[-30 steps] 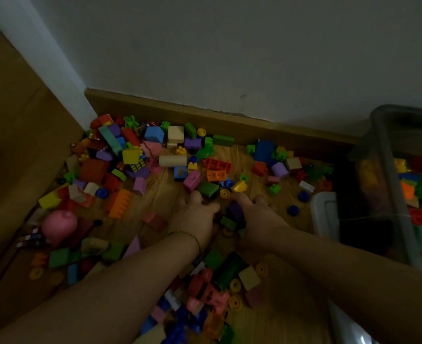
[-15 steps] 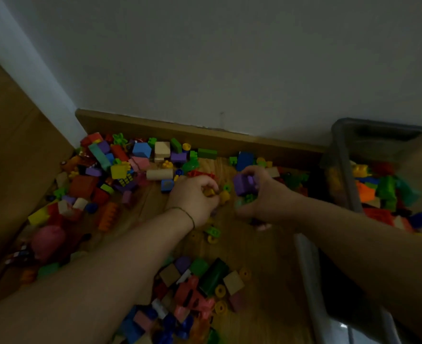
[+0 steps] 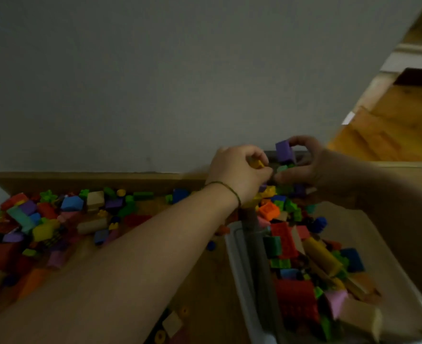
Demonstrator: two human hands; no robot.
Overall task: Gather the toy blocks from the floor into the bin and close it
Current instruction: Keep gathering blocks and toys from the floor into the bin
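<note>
The bin (image 3: pixel 239 247) sits open at right, part full; many blocks (image 3: pixel 43 219) lie on the floor left. Above its far end, the left hand (image 3: pixel 239 170) clutches yellow pieces and the right hand (image 3: pixel 304 167) grips a purple block (image 3: pixel 284 151); release low, inside the rim.

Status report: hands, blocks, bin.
Left hand grip shut on yellow block; right hand on purple block, both over open bin. Floor pile remains.
</note>
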